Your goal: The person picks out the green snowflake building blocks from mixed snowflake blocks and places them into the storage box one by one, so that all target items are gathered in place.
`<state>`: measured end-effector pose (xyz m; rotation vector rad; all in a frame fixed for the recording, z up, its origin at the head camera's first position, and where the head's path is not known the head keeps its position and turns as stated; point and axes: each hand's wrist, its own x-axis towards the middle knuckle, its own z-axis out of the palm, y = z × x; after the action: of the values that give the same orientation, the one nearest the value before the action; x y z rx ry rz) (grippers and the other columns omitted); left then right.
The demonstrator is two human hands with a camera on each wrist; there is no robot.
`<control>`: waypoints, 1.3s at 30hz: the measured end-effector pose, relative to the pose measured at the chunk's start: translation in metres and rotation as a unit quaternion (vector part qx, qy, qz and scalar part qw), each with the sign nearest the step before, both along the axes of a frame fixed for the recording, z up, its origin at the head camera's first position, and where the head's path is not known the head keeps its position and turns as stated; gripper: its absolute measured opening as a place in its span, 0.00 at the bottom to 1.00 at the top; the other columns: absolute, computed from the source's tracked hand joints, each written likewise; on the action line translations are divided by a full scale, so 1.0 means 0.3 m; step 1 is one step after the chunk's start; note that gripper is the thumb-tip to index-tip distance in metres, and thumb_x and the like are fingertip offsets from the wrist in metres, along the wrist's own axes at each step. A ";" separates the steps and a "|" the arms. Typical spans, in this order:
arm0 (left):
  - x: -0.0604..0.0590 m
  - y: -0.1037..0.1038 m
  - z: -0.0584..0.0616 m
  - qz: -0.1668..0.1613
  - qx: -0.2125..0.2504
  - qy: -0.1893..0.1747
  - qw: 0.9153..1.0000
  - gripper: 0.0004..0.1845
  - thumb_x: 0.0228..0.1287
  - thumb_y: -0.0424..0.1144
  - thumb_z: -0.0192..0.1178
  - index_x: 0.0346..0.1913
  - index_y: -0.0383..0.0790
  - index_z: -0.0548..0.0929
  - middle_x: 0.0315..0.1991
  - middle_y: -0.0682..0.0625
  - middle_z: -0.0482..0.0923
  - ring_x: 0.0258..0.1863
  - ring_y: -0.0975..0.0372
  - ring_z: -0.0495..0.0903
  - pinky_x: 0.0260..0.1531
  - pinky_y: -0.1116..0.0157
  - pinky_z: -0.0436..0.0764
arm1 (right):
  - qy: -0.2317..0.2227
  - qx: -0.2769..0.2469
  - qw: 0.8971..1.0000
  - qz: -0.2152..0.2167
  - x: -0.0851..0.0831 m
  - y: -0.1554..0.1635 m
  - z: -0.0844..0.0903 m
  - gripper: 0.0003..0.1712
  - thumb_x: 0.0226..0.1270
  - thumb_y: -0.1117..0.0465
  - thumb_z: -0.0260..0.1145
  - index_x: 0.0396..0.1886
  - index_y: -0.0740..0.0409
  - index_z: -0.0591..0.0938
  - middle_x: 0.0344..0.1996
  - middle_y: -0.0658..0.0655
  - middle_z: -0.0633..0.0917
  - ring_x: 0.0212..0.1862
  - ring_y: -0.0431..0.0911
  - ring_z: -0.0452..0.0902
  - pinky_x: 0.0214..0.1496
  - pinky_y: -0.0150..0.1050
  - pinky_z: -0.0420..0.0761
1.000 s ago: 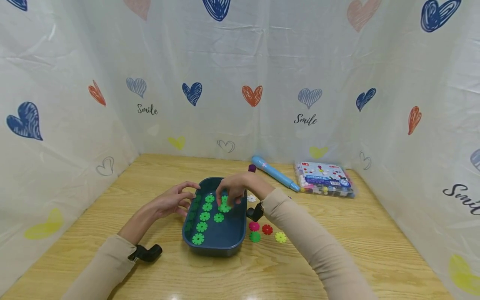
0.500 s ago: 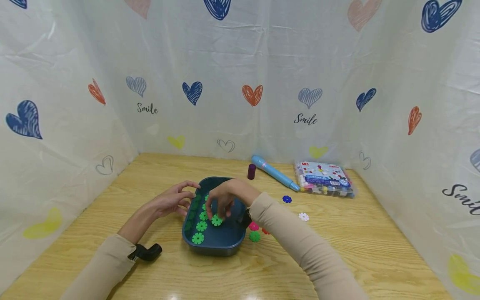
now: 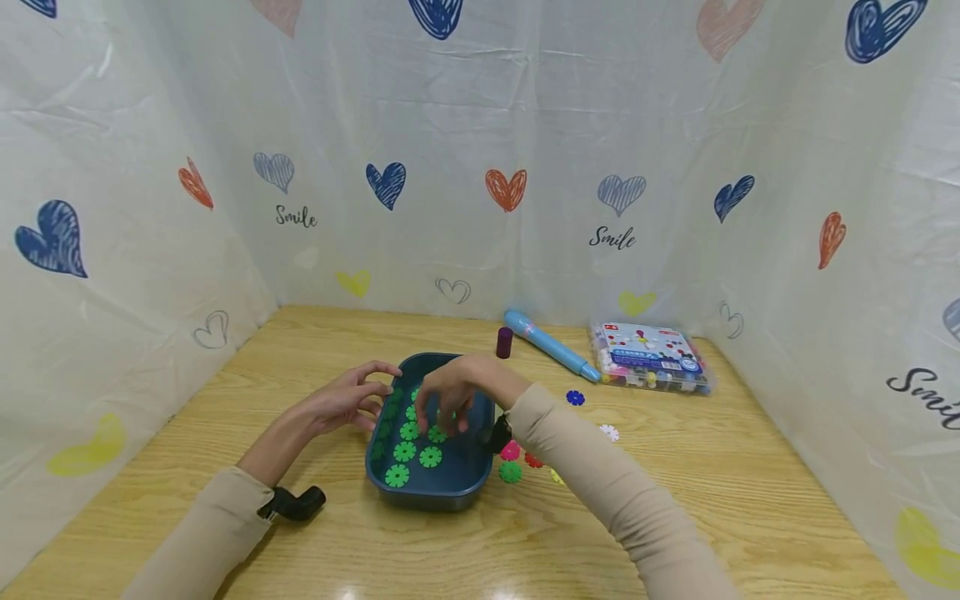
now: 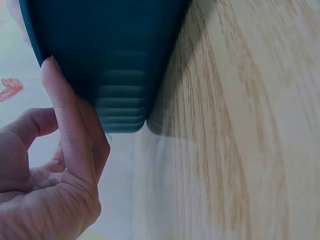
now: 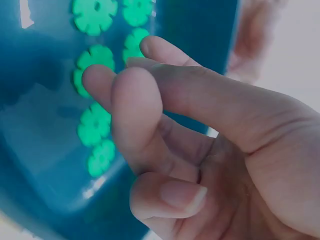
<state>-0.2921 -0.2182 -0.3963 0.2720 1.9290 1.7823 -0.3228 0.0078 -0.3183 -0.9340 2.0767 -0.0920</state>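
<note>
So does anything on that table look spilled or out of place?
A little. The green discs lie in the blue tray, but a few stray ones, pink, green, blue and white, lie scattered on the table to its right.

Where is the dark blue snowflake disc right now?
In the head view the dark blue snowflake disc lies flat on the table, right of the tray, between the blue marker and the white disc.
</note>
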 end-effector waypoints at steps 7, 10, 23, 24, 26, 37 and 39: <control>-0.002 0.002 -0.003 0.006 -0.003 0.001 1.000 0.24 0.74 0.35 0.50 0.69 0.42 0.59 0.35 0.50 0.73 0.24 0.65 0.77 0.26 0.66 0.86 | 0.044 -0.066 0.997 0.021 -0.001 0.114 0.079 0.12 0.69 0.60 0.64 0.51 0.54 0.82 0.37 0.59 0.88 0.27 0.46 0.86 0.27 0.34 0.75; -0.001 0.004 -0.001 0.010 -0.006 0.000 1.000 0.24 0.74 0.36 0.50 0.69 0.42 0.60 0.35 0.50 0.73 0.23 0.65 0.77 0.26 0.66 0.86 | 0.057 -0.087 0.994 0.014 0.007 0.177 0.098 0.07 0.69 0.58 0.64 0.45 0.53 0.81 0.34 0.60 0.88 0.29 0.51 0.87 0.26 0.33 0.74; 0.001 0.007 0.004 0.016 -0.011 -0.002 1.000 0.24 0.74 0.36 0.51 0.69 0.42 0.60 0.36 0.49 0.72 0.24 0.64 0.76 0.26 0.66 0.86 | 0.091 -0.164 0.982 -0.020 0.062 0.439 -0.005 0.10 0.67 0.60 0.67 0.45 0.57 0.80 0.37 0.53 0.86 0.28 0.51 0.86 0.37 0.32 0.83; 0.001 0.007 0.004 0.016 -0.011 -0.003 1.000 0.24 0.74 0.36 0.51 0.69 0.42 0.60 0.36 0.49 0.73 0.24 0.64 0.76 0.26 0.66 0.86 | 0.094 -0.170 0.981 -0.021 0.067 0.453 -0.018 0.11 0.67 0.60 0.67 0.46 0.57 0.81 0.37 0.53 0.86 0.29 0.51 0.86 0.37 0.32 0.83; -0.001 0.007 0.006 0.014 -0.011 -0.002 1.000 0.24 0.74 0.36 0.51 0.69 0.42 0.60 0.36 0.49 0.73 0.24 0.64 0.76 0.26 0.66 0.86 | 0.097 -0.179 0.979 -0.024 0.079 0.475 -0.042 0.11 0.67 0.60 0.67 0.47 0.56 0.81 0.36 0.52 0.86 0.30 0.50 0.85 0.36 0.31 0.82; 0.000 0.007 0.005 0.015 -0.016 -0.002 1.000 0.24 0.74 0.37 0.52 0.69 0.42 0.60 0.39 0.48 0.73 0.25 0.64 0.76 0.27 0.65 0.86 | 0.099 -0.220 0.971 -0.004 0.144 0.517 -0.181 0.16 0.67 0.59 0.67 0.54 0.51 0.82 0.36 0.48 0.88 0.31 0.36 0.83 0.38 0.27 0.80; 0.001 0.006 0.003 0.013 -0.016 -0.001 1.000 0.24 0.74 0.38 0.52 0.69 0.42 0.60 0.38 0.48 0.73 0.25 0.64 0.76 0.27 0.66 0.86 | 0.098 -0.226 0.969 -0.002 0.152 0.518 -0.197 0.16 0.67 0.59 0.67 0.54 0.50 0.82 0.36 0.46 0.87 0.32 0.34 0.80 0.38 0.27 0.80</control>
<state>-0.2918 -0.2165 -0.3954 0.2359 1.9663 1.7664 -0.2773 0.1633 -0.3773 -1.2514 2.2876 -0.5113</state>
